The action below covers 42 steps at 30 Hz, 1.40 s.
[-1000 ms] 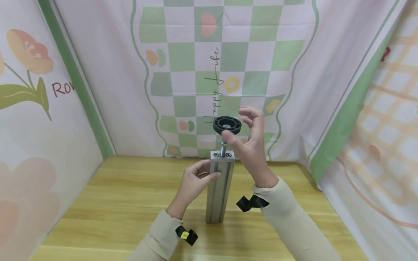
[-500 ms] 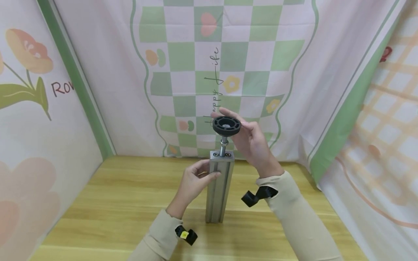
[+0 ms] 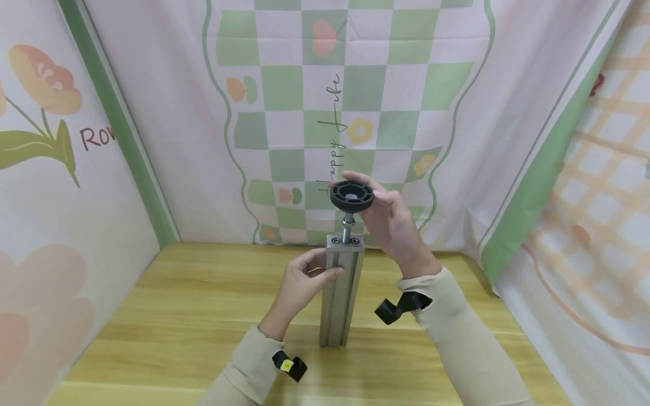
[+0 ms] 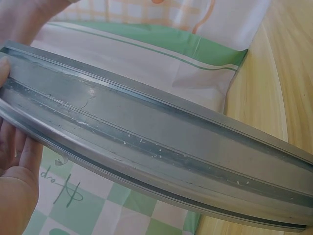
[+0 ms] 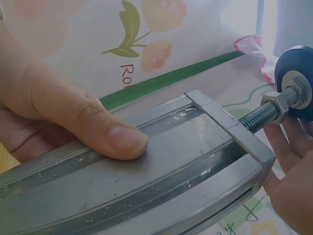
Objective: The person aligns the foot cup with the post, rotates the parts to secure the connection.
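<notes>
An aluminium extrusion profile (image 3: pixel 339 296) stands upright on the wooden table, with a plate across its top end. A levelling foot rises from that plate: a threaded stud with a nut (image 5: pixel 279 105) and a round black ribbed pad (image 3: pixel 351 196). My left hand (image 3: pixel 304 282) grips the profile near its top, thumb (image 5: pixel 122 139) on the near face and fingers behind it. My right hand (image 3: pixel 393 225) holds the pad's rim, with the thumb side at its right edge and fingers reaching behind it. Those far fingers are partly hidden by the pad.
The wooden table (image 3: pixel 178 321) carries the profile. A checked curtain (image 3: pixel 284 90) hangs behind it, with more printed cloth on the left (image 3: pixel 45 214) and right (image 3: pixel 584 225). Black camera mounts sit on both wrists.
My right hand has gone from loosely apart beside the pad to fingers behind its rim, thumb side at the right edge. The left hand and profile have stayed put.
</notes>
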{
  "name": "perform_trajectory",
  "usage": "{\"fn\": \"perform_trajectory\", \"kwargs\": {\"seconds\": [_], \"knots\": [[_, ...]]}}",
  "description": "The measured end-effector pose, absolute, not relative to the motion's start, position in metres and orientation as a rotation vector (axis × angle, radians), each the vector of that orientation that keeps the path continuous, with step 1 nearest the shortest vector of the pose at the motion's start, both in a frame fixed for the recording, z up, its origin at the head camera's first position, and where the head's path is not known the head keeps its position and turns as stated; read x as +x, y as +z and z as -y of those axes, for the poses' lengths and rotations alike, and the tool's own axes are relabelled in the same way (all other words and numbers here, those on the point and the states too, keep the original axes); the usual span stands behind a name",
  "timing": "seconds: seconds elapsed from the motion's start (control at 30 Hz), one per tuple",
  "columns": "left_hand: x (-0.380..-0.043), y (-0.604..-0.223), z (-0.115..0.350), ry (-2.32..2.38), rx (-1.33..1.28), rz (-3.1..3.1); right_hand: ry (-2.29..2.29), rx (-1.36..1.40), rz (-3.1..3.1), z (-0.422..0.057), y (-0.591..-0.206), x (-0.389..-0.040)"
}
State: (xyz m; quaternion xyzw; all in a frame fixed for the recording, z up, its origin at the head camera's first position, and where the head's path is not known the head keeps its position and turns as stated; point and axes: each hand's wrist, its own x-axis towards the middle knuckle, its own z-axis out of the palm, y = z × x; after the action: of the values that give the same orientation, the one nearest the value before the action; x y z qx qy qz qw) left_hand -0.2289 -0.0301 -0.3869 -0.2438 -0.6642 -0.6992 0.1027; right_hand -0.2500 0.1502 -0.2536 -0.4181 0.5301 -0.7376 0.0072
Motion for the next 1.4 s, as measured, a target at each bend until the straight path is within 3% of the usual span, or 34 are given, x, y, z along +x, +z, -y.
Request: {"fn": "perform_trajectory", "kwargs": {"seconds": [0.5,0.77,0.93,1.4], "knots": [[-0.229,-0.386,0.031,-2.068,-0.71,1.976,-2.497,-1.28,-2.21,-0.143,-0.263,-0.234],[-0.228,-0.384,0.031,-2.069,-0.709,1.982,-2.283,-1.375,-2.967,-0.13,-0.259,-0.223],[-0.227,-0.385,0.031,-2.065,-0.706,1.99,-2.189,-1.295,-3.072,-0.13,-0.261,-0.222],[-0.229,-0.387,0.031,-2.081,-0.724,1.965,-2.309,-1.283,-1.67,-0.142,-0.249,-0.243]]}}
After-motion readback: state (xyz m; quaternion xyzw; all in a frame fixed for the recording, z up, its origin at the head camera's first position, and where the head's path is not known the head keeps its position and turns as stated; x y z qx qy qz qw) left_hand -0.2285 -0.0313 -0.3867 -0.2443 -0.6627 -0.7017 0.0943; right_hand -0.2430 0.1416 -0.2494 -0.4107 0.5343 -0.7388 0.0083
